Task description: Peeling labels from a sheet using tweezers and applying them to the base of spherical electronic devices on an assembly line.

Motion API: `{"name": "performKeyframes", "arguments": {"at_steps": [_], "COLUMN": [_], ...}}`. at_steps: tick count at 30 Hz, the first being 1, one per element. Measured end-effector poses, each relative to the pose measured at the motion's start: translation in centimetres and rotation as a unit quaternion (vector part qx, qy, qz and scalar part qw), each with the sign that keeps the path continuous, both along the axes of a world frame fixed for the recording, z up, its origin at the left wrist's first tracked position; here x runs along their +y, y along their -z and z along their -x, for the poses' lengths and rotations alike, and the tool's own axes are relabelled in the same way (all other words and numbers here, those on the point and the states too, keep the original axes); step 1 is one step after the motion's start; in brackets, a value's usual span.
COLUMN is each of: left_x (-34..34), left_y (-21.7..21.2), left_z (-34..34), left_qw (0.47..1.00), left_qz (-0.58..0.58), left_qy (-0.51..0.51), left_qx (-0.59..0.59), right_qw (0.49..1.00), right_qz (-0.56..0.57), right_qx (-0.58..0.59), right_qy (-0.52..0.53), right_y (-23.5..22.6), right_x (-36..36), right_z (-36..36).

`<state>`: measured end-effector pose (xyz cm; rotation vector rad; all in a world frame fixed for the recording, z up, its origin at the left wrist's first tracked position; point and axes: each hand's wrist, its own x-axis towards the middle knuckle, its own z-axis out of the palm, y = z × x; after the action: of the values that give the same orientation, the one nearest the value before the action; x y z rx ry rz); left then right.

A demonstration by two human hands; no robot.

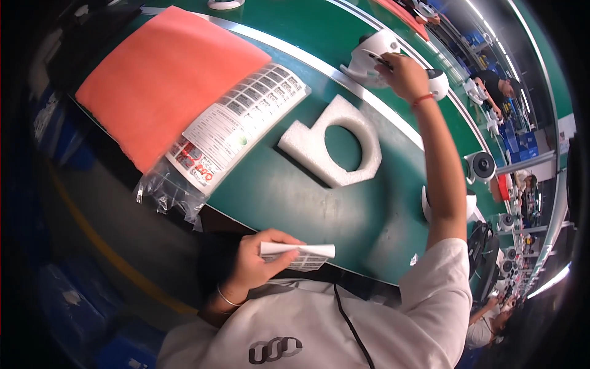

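Note:
Close to my body, my left hand [253, 263] pinches a folded sheet of printed labels [307, 261] between thumb and fingers. Stretched far out over the green conveyor belt [295, 27], my right hand [405, 77] has its fingers bent together at a white, rounded camera-like device [386, 42]. Something small and dark shows at those fingertips, too small to name. Just behind the wrist sits another white device [438, 84], partly covered by the hand. A white foam insert [370, 138] with a round hole lies on the green table [295, 212] between my arms.
At the left, an orange foam sheet [172, 74] lies beside printed label sheets [236, 120] in a clear plastic bag [169, 190]. More white devices stand along the belt, one with a dark round front [482, 166]. Farther right, another person [491, 92] works at the line.

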<state>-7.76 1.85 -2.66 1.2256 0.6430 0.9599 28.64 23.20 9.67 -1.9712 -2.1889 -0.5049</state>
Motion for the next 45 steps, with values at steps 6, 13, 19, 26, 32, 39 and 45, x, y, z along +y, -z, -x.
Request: {"name": "performKeyframes", "arguments": {"at_steps": [6, 13, 19, 26, 32, 39, 45], "left_x": [-0.2, -0.5, -1.0, -2.8, -2.7, -2.7, -2.6], "left_y": [0.2, -0.6, -1.8, -2.3, -1.5, -0.9, -0.5], "left_z": [0.1, -1.0, -5.3, -5.8, -4.1, -3.4, -2.9], "left_qw": [0.995, 0.999, 0.991, 0.986, 0.997, 0.997, 0.995], "left_qz": [0.071, -0.002, -0.028, 0.015, 0.063, 0.004, 0.04], "left_qy": [-0.016, 0.033, 0.114, 0.162, -0.012, -0.072, -0.016], "left_qx": [-0.068, -0.031, 0.058, -0.042, -0.053, -0.019, -0.085], "right_qw": [0.984, 0.974, 0.973, 0.977, 0.983, 0.913, 0.843], "right_qz": [0.091, 0.044, 0.059, 0.102, 0.004, 0.006, 0.04], "right_qx": [0.13, 0.205, 0.213, 0.181, 0.181, 0.37, 0.534], "right_qy": [-0.077, -0.081, -0.059, -0.037, -0.032, -0.17, -0.052], "right_y": [-5.4, -6.8, -8.6, -7.8, -4.6, 2.4, 5.5], "right_x": [-12.7, -18.7, -21.9, -24.2, -26.0, -29.7, -30.7], "right_z": [4.8, 8.6, 8.0, 7.4, 8.0, 14.1, 15.5]}}
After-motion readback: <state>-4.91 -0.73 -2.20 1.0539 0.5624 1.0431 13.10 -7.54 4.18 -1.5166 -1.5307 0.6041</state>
